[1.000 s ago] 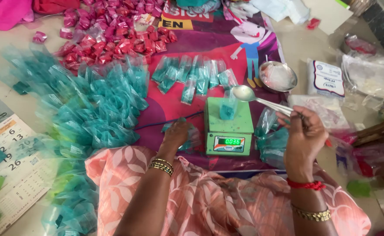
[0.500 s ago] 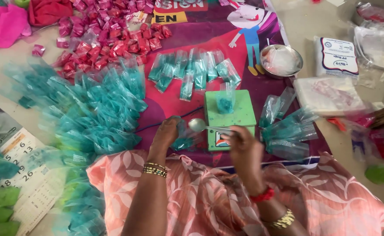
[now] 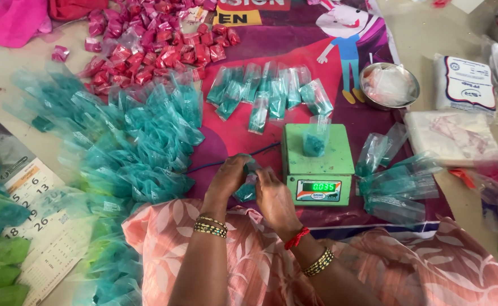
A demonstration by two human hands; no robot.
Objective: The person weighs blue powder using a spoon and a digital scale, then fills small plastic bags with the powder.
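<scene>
Teal packet [image 3: 246, 190], small and clear-walled, sits low in the centre of the frame, pinched between both hands just left of the green scale [image 3: 317, 164]. Left hand [image 3: 228, 180] wraps it from the left with fingers curled closed over its top; right hand [image 3: 272, 195] presses in from the right, fingers closed on the same packet, so the pair look to be folding or sealing its mouth. Held just off the lap, close to the body, where both hands can work it. On the scale's platform stands another little bag of teal powder [image 3: 315, 140], upright, its display lit. Right of the scale lie limp open bags [image 3: 393, 184], within easy reach of the right hand. Above the scale, a loose row of finished teal packets [image 3: 268, 93]; to the left, a big heap of teal bags [image 3: 135, 141]. Upper left holds red packets [image 3: 158, 48]; a steel bowl [image 3: 389, 86] rests upper right on the printed mat [image 3: 294, 34]
</scene>
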